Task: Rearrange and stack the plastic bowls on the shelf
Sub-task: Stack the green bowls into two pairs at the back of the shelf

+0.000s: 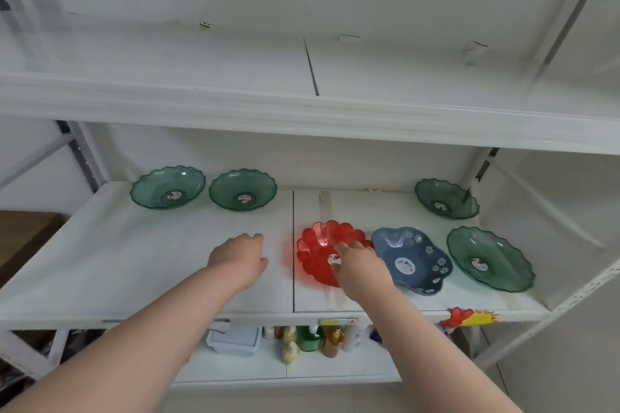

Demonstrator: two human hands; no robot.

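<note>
1. A red translucent plastic bowl with a scalloped rim sat on the middle shelf, just right of the dark seam that split the shelf board, a round sticker at its centre
2. The right hand reached into that red bowl, fingers curled over its inside and near rim; whether they had closed on the rim I could not tell
3. The left hand hung over bare shelf left of the seam, apart from the red bowl, fingers loosely bent and grasping nothing
4. Just right of the red bowl, nearly touching it, lay a blue flower-shaped plastic bowl with white daisy prints
5. Further right, near the shelf's front corner, stood a green translucent scalloped plastic bowl, set apart from the blue one
6. Behind it, at the back right, was a second green scalloped bowl
7. At the back left two more green scalloped bowls stood side by side, the outer one and the inner one, almost touching; none of the bowls was stacked
8. A white upper shelf ran above
9. On the lower shelf stood a white lidded box and a cluster of bottles
10. A red and yellow sticker marked the middle shelf's front edge at the right
</note>
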